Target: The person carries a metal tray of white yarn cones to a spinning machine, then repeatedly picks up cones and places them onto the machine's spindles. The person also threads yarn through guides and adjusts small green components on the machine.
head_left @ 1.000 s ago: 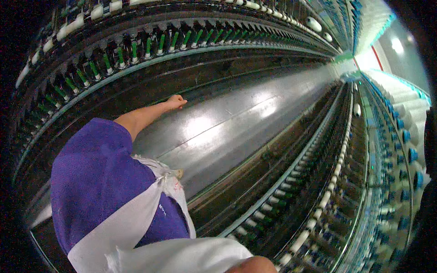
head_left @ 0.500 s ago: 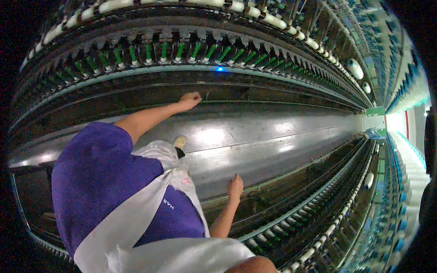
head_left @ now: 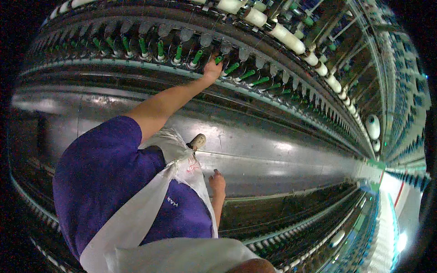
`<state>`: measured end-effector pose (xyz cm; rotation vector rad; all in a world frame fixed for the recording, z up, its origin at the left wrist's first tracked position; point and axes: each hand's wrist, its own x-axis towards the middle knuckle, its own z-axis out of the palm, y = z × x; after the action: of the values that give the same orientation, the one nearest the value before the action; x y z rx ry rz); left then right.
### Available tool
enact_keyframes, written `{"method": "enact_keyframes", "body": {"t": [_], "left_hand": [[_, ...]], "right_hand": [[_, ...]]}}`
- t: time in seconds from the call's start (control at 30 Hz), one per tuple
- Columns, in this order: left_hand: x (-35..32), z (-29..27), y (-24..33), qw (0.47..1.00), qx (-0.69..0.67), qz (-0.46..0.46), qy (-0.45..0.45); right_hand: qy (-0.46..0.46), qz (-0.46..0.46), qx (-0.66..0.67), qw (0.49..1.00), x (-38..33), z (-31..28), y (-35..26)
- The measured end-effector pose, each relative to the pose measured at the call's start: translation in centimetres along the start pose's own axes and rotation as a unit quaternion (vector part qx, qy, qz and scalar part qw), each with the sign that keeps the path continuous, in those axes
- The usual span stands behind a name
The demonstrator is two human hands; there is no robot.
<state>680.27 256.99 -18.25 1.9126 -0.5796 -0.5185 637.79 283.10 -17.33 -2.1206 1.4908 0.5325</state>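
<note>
Head view, single entry.

Left hand point(head_left: 212, 70): arm stretched up and out from the purple shirt point(head_left: 104, 177) to the upper spinning frame point(head_left: 136, 68). Fingers were closed around the top of one green bobbin point(head_left: 219, 59) in the row along the frame's rail, near the middle of that row.

Green bobbins point(head_left: 159, 49): one long row, upright on their spindles, set close side by side with only narrow gaps; the row ran along the frame's front edge from the far left to the right, curving with the lens.

White yarn packages point(head_left: 287, 38): a second row above the bobbins, along the frame's top edge toward the upper right corner.

Right hand point(head_left: 217, 183): hung low beside the white apron point(head_left: 182, 168), fingers loosely curled, holding nothing, clear of both machines.

Floor point(head_left: 273, 154): a grey, glossy aisle between the upper frame and a second frame point(head_left: 296, 232) along the lower right; a wide open strip ran toward the bright far end at right. One shoe point(head_left: 198, 141) stood on it, close to the upper frame's base.

White strap point(head_left: 132, 218): crossed the back of the shirt diagonally.
</note>
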Motion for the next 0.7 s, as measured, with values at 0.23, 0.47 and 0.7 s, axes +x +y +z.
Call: {"method": "enact_keyframes", "body": {"t": [0.23,0.47,0.7], "left_hand": [[-1.5,-1.7,6.6,0.969,-0.193,-0.004,0.155],[-9.4,-9.7,15.2,0.923,-0.331,0.181,0.077],[-12.7,-13.6,13.1,0.845,-0.53,-0.069,0.019]], "right_hand": [[0.02,-0.177,-0.011,0.984,10.3,-5.7,5.9],[0.017,-0.281,-0.153,0.947,17.4,-12.9,5.3],[-0.017,-0.326,0.273,0.905,16.2,-19.7,-8.1]]}}
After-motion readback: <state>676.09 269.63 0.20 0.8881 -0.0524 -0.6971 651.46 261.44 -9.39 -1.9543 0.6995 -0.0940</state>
